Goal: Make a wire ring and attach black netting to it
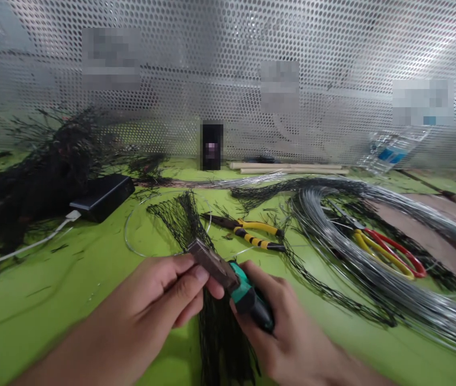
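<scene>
My right hand (288, 321) is wrapped round the teal and black handle of a tool (247, 297). Its dark metal head (211, 261) points up and left. My left hand (163, 292) pinches that head between thumb and fingers. Under both hands a strip of black netting (183, 217) runs from the lower middle up toward a thin wire ring (131, 236) on the green table (51, 300).
Yellow-handled pliers (252, 233) lie just beyond the hands. A large coil of silver wire (372, 268) fills the right, with red and yellow scissors (388, 252) on it. A black power bank (103, 197) with a white cable and a heap of black netting (30, 182) sit left. Perforated metal screen behind.
</scene>
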Demonstrator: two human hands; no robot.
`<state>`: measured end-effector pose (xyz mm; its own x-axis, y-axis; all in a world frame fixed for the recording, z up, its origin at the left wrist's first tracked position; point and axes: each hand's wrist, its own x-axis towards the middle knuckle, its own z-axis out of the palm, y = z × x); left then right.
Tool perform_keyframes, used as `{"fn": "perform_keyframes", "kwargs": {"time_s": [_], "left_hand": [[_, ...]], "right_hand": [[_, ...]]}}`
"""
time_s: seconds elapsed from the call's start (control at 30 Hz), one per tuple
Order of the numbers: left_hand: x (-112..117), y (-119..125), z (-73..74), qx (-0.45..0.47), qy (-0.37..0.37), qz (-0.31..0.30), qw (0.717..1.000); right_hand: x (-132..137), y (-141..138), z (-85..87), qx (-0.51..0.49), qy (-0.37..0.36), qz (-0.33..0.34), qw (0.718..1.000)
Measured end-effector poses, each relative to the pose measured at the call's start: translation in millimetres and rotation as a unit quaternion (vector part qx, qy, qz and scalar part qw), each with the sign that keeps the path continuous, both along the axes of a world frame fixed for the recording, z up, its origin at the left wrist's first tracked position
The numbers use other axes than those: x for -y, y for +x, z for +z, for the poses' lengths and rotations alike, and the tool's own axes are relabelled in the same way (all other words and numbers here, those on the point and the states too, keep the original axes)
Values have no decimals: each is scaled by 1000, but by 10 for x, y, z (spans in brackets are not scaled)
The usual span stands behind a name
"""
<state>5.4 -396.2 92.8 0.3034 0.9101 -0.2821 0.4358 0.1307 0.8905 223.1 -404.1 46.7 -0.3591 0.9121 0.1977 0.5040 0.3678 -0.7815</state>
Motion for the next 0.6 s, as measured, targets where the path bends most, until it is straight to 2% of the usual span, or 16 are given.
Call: {"fn": "perform_keyframes", "kwargs": {"time_s": [0.2, 0.4, 0.6], "left_hand": [[-67, -19, 52, -23, 18, -31, 999], [-94, 6, 57, -51, 59, -61, 995], [-33, 56, 99, -39, 57, -48, 996]], "right_hand": [[-8, 76, -48, 6, -22, -75, 997], [-54, 119, 41, 19, -45, -39, 998], [-12, 116, 85, 38, -25, -37, 998]]}}
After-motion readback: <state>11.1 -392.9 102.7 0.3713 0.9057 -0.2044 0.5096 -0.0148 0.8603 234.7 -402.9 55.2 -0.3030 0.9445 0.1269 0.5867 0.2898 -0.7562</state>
